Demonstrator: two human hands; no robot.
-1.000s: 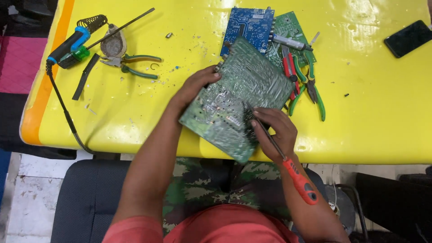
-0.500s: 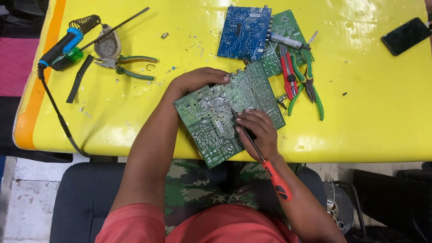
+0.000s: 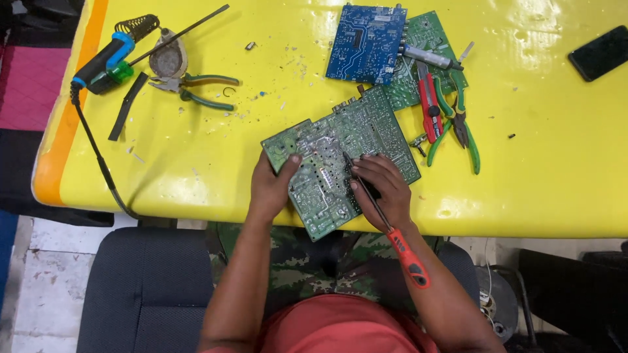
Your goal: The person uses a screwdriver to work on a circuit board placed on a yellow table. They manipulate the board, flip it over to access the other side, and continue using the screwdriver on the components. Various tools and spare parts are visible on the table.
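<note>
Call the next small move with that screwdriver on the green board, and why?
Probably press the tip down and work the spot it already touches. The right hand holds the red-handled screwdriver like a pen, tip on the solder side of the green board. The left hand grips the board's left edge, thumb on top, so it looks braced.

A glossy yellow counter, edged with an orange strip at 9 o'clock, is lit from above, while a dark chair seat and pale worn floor tiles are seen at 7 o'clock.
</note>
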